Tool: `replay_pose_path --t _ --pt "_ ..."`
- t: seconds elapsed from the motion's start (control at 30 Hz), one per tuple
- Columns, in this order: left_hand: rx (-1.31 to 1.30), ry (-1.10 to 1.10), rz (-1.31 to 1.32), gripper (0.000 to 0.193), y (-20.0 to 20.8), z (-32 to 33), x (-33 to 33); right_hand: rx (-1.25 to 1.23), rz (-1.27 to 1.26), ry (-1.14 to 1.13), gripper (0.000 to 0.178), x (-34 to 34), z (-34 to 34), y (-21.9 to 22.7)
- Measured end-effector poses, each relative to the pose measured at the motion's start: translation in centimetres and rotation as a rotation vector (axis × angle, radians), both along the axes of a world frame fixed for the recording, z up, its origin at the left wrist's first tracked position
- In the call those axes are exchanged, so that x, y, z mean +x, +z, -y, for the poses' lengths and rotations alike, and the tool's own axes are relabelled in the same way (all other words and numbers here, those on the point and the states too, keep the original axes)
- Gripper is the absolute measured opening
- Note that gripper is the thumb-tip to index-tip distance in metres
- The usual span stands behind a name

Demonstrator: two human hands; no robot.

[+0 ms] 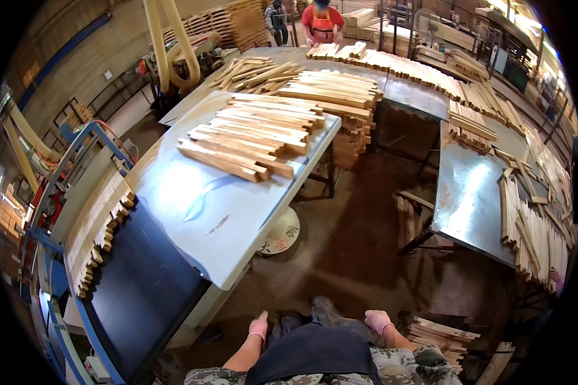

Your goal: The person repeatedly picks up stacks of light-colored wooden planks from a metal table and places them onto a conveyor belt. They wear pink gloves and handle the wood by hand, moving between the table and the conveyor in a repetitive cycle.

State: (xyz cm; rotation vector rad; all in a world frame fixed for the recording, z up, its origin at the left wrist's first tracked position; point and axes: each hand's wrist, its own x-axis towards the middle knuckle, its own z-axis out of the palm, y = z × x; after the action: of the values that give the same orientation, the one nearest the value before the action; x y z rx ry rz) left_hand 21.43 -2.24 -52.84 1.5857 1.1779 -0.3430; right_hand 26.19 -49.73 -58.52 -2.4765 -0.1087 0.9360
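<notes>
I'm standing w/ a dark brown floor (359, 237) filling the centre of the frame, and a white table (225, 212) is running from lower left up toward centre, w/ a black conveyor belt (141, 295) butting its near end at lower left. A metal table (469, 199) is sitting at right w/ wood strips (533, 237) leaning along its edge. On the white table's far half, upper centre, a stack of wood slats (257, 138) is lying flat, long axes running left-right w/ a slight tilt, well apart from both my hands. More slats (99, 228) are riding the conveyor's left rail. A small pile of boards (443, 337) is resting on the floor at lower right, just beside my right hand (379, 319); that hand is nearer it than my left hand (259, 327). Both are in pink gloves, hanging at bottom centre beside my dark apron (311, 359), gripping nothing, fingers loosely curled. A person in red (321, 22) is working at top centre.
</notes>
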Motion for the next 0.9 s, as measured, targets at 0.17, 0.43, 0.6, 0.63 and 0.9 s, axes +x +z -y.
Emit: replay_pose_path --t 0.17,0.43,0.6,0.63,0.9 --pt "0.155 -0.476 0.039 0.069 -0.4 5.2 10.9 0.786 -0.468 -1.190 0.018 4.6 3.3 1.9" --pt "0.100 -0.418 -0.329 0.081 -5.8 6.2 16.7 0.132 0.314 -0.163 0.012 1.9 6.2 -3.6" --pt "0.049 -0.610 -0.449 0.085 -11.5 7.4 20.4 0.035 -0.098 -0.423 0.019 -5.5 13.7 -16.8" --pt "0.056 -0.668 -0.462 0.086 -11.6 7.2 22.5 -0.045 -0.026 -0.221 0.017 -4.9 15.1 -17.8" --pt "0.125 -0.710 -0.305 0.078 -12.2 15.8 49.2 -0.145 0.160 -0.238 0.013 16.5 14.5 0.1"
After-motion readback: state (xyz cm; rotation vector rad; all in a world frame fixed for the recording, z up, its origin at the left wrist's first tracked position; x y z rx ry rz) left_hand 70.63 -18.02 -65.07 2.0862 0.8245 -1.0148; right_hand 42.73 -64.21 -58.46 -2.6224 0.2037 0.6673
